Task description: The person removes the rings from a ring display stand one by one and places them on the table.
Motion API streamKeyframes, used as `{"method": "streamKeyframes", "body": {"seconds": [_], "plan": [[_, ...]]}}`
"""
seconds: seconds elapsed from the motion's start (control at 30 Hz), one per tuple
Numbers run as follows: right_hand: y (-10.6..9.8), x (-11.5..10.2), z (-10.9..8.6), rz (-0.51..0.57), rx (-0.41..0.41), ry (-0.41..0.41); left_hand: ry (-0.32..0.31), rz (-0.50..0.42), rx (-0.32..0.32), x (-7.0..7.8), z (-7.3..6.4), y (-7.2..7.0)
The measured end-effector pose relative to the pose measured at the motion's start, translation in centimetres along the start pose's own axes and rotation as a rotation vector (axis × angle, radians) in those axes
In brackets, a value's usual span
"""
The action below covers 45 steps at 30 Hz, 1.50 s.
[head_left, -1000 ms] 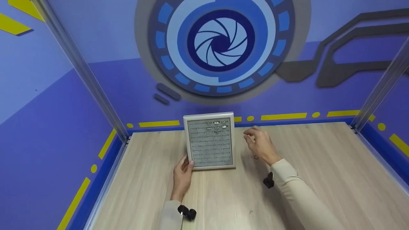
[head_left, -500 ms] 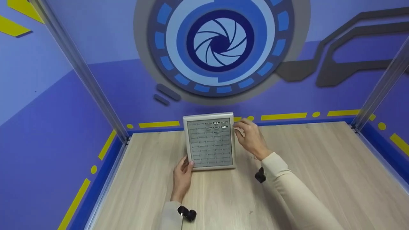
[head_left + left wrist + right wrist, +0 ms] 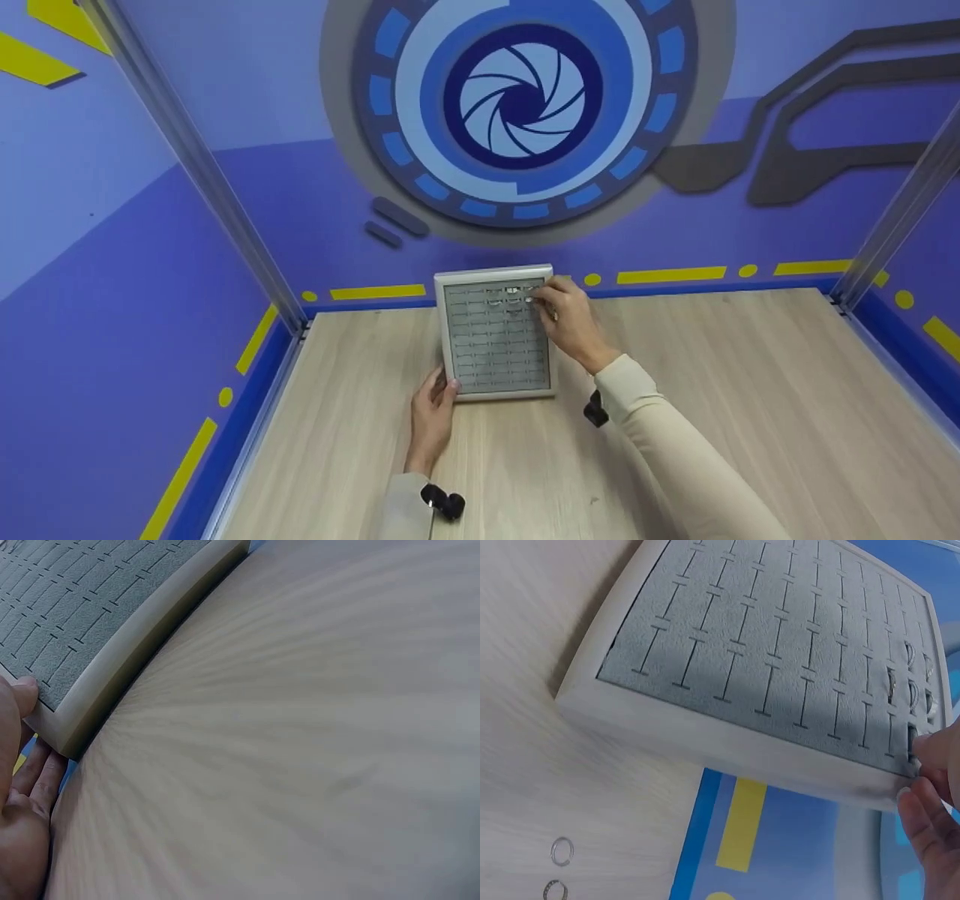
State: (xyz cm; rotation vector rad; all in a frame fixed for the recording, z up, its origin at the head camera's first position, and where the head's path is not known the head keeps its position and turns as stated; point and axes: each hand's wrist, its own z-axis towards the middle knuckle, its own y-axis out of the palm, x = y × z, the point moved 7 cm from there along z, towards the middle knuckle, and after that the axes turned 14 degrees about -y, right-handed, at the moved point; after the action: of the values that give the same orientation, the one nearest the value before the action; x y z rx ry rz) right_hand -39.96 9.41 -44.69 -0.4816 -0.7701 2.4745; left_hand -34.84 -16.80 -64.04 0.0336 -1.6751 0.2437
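A ring display tray (image 3: 495, 352) with a pale frame and grey slotted padding stands tilted up on the table. My left hand (image 3: 431, 424) grips its lower left corner, thumb on the front and fingers behind, as the left wrist view also shows. With thumb and finger, my right hand (image 3: 576, 326) pinches a ring at a spread slot by the tray's right edge; the fingertips mostly hide that ring. Several silver rings sit in slots around it, among them one ring (image 3: 892, 684) in the right wrist view.
Two loose rings, one plain ring (image 3: 562, 850) and one patterned ring (image 3: 555, 890), lie on the wooden table (image 3: 750, 390) to the right of the tray. A blue printed back wall (image 3: 637, 247) rises close behind the tray. Metal posts (image 3: 217, 187) stand at the corners.
My right hand has moved left from beside the tray onto its upper right slots, where its fingertips now cover a ring. The left hand and the tray have stayed in place.
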Motion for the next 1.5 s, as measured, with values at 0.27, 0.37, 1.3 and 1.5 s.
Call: {"method": "streamKeyframes", "body": {"seconds": [0.27, 0.37, 1.3, 1.5], "plan": [[0.8, -0.3, 0.2, -0.077, -0.007, 0.011, -0.004, 0.001, -0.004, 0.0, -0.1, -0.1], [1.0, -0.6, 0.4, -0.101, 0.011, 0.001, -0.009, -0.001, -0.006, 0.0, -0.1, -0.2], [0.9, -0.9, 0.2, -0.148, -0.004, -0.091, 0.012, 0.0, 0.015, 0.1, -0.2, -0.1], [0.8, -0.8, 0.2, -0.129, -0.019, -0.108, 0.001, 0.013, 0.011, 0.0, -0.1, 0.1]]}}
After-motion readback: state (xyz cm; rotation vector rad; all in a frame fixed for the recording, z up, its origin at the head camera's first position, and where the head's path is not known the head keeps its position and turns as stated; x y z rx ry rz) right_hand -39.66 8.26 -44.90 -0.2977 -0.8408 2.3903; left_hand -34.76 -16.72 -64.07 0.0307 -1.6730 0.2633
